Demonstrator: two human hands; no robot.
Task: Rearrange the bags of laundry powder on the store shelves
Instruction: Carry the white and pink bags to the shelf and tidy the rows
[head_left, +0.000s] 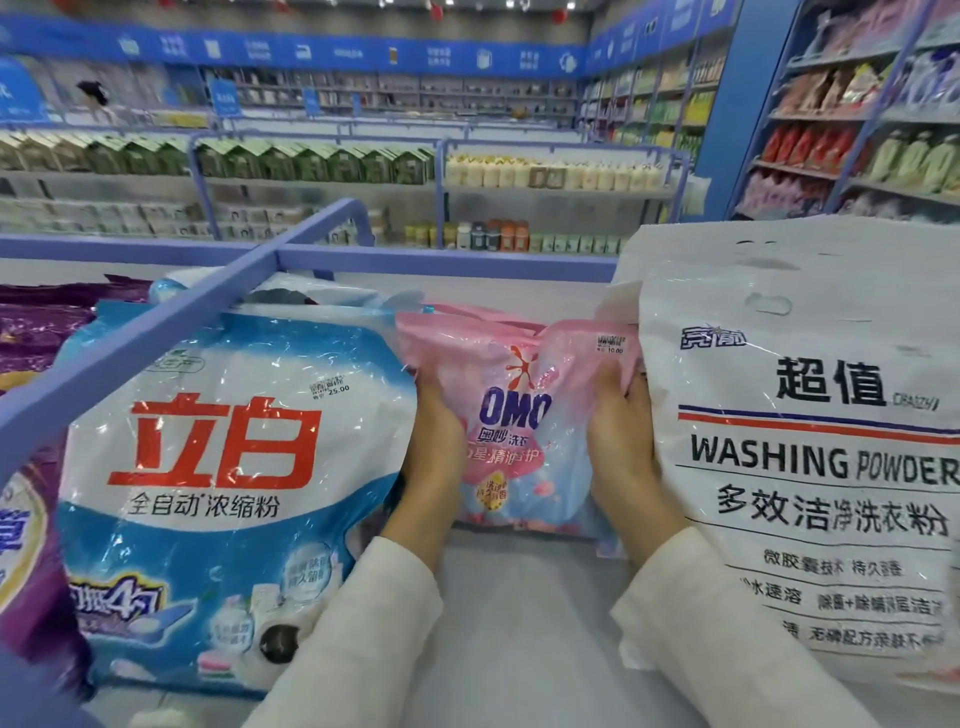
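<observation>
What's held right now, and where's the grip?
The small pink plastic OMO bag: left hand grips its left edge, right hand its right edge.

A pale grey shelf (519, 623) carried, from frame left to right, a purple bag (31, 597), a blue-and-white bag (223, 519), a pink OMO bag (519, 415) and a large white bag (805, 467).

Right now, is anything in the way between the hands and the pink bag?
Nothing visible. The left hand and right hand hold the pink bag by its sides, between the blue-and-white bag and the white bag.
</observation>
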